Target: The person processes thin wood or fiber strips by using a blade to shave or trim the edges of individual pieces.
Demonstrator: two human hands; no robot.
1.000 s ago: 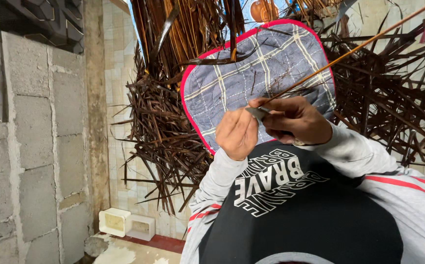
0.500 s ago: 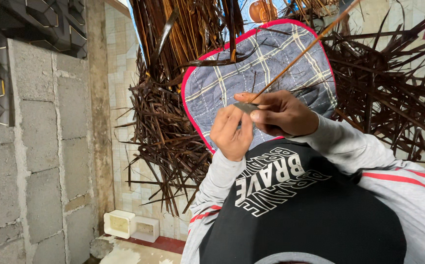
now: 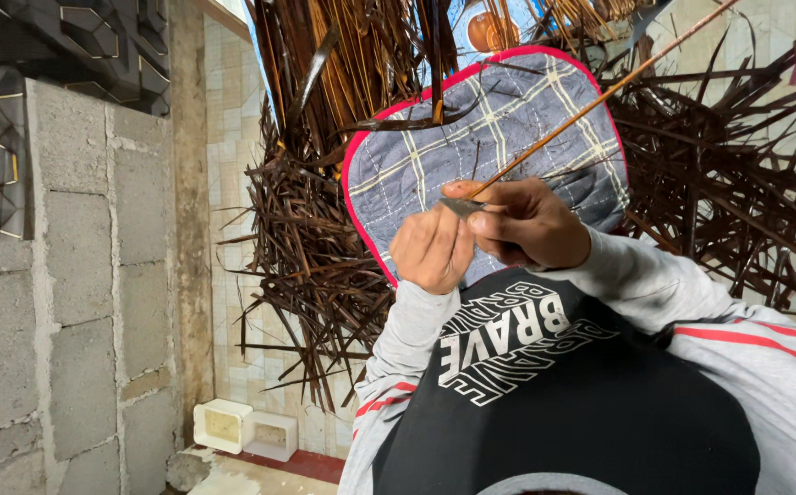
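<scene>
My left hand (image 3: 430,249) is closed in a fist right beside my right hand (image 3: 533,225), both raised over a blue-grey checked cloth (image 3: 508,119) with a red edge. A small grey blade (image 3: 463,207) shows between the two hands and appears to be gripped by the left fist. My right hand pinches the near end of a long thin brown stick (image 3: 599,99), which slants up to the top right. The blade lies against the stick's near end.
Heaps of dry dark brown leaf strips (image 3: 311,257) surround the cloth on the left, top and right (image 3: 728,183). A grey concrete block wall (image 3: 77,275) stands at the left. A white box-shaped block (image 3: 224,426) sits on the floor below it.
The stick tilted steeper half a second ago and has swung back lower to the right. Both hands stay together and have shifted only slightly.
</scene>
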